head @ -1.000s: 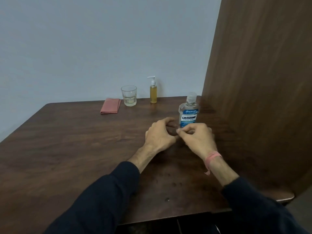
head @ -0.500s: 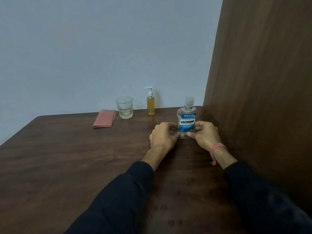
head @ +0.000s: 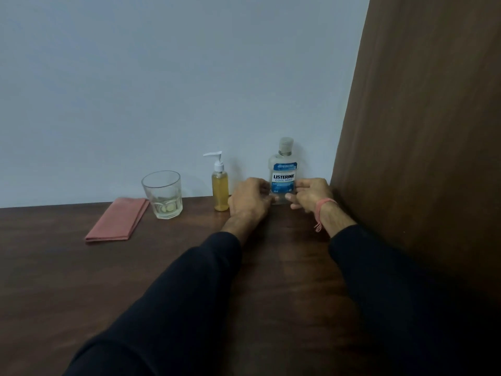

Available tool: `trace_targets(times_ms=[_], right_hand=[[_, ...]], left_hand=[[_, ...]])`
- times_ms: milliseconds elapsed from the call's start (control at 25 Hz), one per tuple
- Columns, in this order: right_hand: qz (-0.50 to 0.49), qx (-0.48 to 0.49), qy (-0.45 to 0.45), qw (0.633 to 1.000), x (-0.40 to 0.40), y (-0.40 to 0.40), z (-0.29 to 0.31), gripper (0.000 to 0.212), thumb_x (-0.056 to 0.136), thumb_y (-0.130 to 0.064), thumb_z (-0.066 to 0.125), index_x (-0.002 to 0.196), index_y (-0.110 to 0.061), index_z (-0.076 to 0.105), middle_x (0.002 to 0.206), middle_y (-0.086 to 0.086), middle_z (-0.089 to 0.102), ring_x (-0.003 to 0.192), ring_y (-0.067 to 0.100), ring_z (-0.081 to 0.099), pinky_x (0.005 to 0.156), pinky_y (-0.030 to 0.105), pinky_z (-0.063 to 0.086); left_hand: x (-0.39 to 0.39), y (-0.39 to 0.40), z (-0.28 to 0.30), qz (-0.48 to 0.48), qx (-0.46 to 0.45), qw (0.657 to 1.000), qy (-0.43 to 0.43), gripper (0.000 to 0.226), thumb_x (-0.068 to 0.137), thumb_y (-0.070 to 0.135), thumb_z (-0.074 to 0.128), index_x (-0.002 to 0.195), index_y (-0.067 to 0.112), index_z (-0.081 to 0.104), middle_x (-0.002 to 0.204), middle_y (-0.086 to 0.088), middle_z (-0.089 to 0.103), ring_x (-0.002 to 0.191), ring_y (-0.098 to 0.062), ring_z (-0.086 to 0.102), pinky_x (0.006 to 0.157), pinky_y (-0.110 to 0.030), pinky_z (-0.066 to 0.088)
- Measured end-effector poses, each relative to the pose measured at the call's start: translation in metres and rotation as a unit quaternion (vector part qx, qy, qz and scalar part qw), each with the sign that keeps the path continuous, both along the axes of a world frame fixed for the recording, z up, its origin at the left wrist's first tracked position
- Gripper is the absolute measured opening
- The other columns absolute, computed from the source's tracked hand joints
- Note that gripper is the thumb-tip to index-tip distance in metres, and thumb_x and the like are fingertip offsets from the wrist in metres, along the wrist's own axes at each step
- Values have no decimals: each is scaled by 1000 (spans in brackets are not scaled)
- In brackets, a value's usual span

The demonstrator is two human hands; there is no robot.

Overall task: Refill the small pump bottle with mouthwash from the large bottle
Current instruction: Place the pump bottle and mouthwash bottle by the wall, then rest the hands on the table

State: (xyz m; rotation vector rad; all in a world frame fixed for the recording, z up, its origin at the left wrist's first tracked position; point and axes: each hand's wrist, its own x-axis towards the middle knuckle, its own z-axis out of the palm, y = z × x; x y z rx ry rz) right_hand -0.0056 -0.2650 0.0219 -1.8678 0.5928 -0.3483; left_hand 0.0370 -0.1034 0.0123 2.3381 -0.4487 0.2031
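The large mouthwash bottle (head: 282, 169), clear with a blue label and a clear cap, stands upright on the dark wooden table (head: 135, 280) near the back right corner. My left hand (head: 250, 199) grips its lower left side and my right hand (head: 310, 195) grips its lower right side, fingers curled round the base. The small pump bottle (head: 220, 189), filled with yellow liquid and topped by a white pump, stands just left of my left hand, apart from it.
A drinking glass (head: 163, 195) with a little liquid stands left of the pump bottle. A folded pink cloth (head: 118, 219) lies beside it. A brown wooden panel (head: 420, 131) walls off the right side; a pale wall runs behind.
Both hands reached forward from the table's middle and closed on the large bottle's base. The view has shifted closer to the back of the table.
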Motion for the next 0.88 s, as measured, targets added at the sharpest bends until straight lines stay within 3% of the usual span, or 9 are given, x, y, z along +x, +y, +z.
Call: trace_targets(times_ms=[120, 280, 440, 480, 560, 640, 720, 800, 880], right_hand=[[13, -15, 14, 1000, 19, -10, -7, 50, 90, -10, 86, 137, -19, 72, 125, -2, 79, 79, 12, 80, 41, 16, 44], [28, -10, 28, 999, 23, -14, -8, 55, 90, -11, 87, 141, -18, 69, 129, -1, 77, 80, 13, 80, 45, 19, 50], [22, -12, 51, 998, 9, -15, -2, 67, 86, -14, 90, 146, -20, 58, 118, 2, 77, 85, 17, 80, 60, 27, 60], [8, -23, 62, 998, 3, -16, -3, 66, 86, -15, 91, 143, -20, 58, 111, 2, 77, 87, 18, 79, 65, 29, 62], [-15, -70, 78, 994, -13, -17, -6, 47, 86, -18, 91, 126, -19, 68, 100, 3, 78, 89, 20, 78, 74, 33, 65], [25, -105, 92, 990, -28, -7, -10, 25, 85, -24, 92, 104, -20, 76, 95, 4, 80, 89, 19, 77, 72, 33, 62], [107, -141, 102, 979, -41, 11, -8, 19, 84, -29, 92, 93, -19, 78, 92, 5, 81, 82, 17, 73, 67, 31, 57], [182, -162, 95, 965, -51, 37, 1, 22, 85, -33, 91, 94, -17, 78, 90, 5, 82, 78, 14, 72, 64, 30, 57], [256, -169, 87, 948, -60, 70, 9, 22, 88, -34, 89, 97, -17, 78, 92, 3, 82, 77, 11, 74, 64, 28, 60]], left_hand=[[17, -3, -3, 3, 8, 1000, -5, 47, 96, 45, 91, 139, 30, 80, 133, 12, 84, 129, -13, 77, 105, -32, 55], [20, -3, -1, 13, 14, 1000, 20, 50, 93, 44, 94, 139, 30, 79, 133, 12, 83, 130, -13, 76, 102, -29, 54], [1, 1, 3, 12, 15, 999, 50, 79, 85, 39, 101, 155, 21, 68, 150, 2, 76, 142, -22, 70, 117, -40, 57], [-10, 8, 3, 5, 21, 999, 45, 78, 86, 40, 100, 155, 22, 68, 148, 3, 77, 141, -22, 71, 118, -40, 56], [-32, 38, 2, -8, 62, 998, -5, 54, 89, 49, 93, 139, 33, 79, 130, 10, 84, 128, -19, 77, 110, -38, 59], [-51, 92, -2, -10, 150, 985, -82, 33, 91, 61, 77, 108, 34, 83, 106, 12, 86, 106, -20, 82, 91, -37, 63], [-57, 152, -3, 22, 217, 967, -133, 33, 89, 62, 67, 90, 31, 76, 90, 10, 83, 89, -22, 81, 72, -33, 58], [-56, 209, 1, 94, 211, 960, -157, 19, 87, 50, 68, 91, 32, 72, 94, 7, 81, 93, -26, 79, 71, -32, 48], [-45, 254, 4, 168, 209, 953, -143, 28, 90, 44, 72, 116, 34, 76, 122, 0, 77, 120, -32, 69, 82, -40, 53]])
